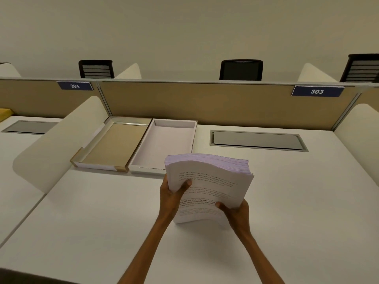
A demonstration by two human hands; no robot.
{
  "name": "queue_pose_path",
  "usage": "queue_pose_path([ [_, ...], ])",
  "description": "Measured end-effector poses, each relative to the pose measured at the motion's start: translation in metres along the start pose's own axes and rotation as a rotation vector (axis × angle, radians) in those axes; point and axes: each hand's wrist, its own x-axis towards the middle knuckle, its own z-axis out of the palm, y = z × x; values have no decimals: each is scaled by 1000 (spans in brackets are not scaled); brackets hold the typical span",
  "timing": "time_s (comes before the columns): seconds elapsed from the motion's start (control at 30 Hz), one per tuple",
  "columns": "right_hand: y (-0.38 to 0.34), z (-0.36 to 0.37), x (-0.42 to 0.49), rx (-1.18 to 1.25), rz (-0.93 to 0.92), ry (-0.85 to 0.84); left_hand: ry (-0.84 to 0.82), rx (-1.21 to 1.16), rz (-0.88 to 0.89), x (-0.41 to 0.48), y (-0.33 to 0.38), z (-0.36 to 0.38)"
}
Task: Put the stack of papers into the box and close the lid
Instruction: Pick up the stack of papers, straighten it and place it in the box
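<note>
A thick stack of printed white papers [211, 177] is held above the desk, bowed in the middle. My left hand [174, 193] grips its left edge with the thumb on top. My right hand [235, 212] grips its near right corner. Just beyond the stack lies the open white box [164, 146], with nothing inside it. The lid [110, 144] lies upturned to the left of the box, touching it, showing a tan inner face.
The white desk [102, 212] is bounded by a tan partition [205, 99] at the back and a cream curved divider [57, 144] on the left. A grey cable hatch [256, 140] is set into the desk right of the box. Black chairs stand behind the partition.
</note>
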Motion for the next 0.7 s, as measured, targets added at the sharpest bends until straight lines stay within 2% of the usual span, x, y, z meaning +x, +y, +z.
queue_pose_path([
  [0.17, -12, 7, 5, 52, -39, 38, -57, 24, -38, -2, -1, -8],
  [0.33, 1, 5, -1, 30, 9, 41, -97, 38, -104, -6, -28, -11],
  [0.5, 11, 2, -6, -34, 64, 18, -49, 62, -108, -16, -52, -12],
  [0.7, -5, 17, 2, -16, 149, 66, -53, 270, -154, 10, -36, -18],
])
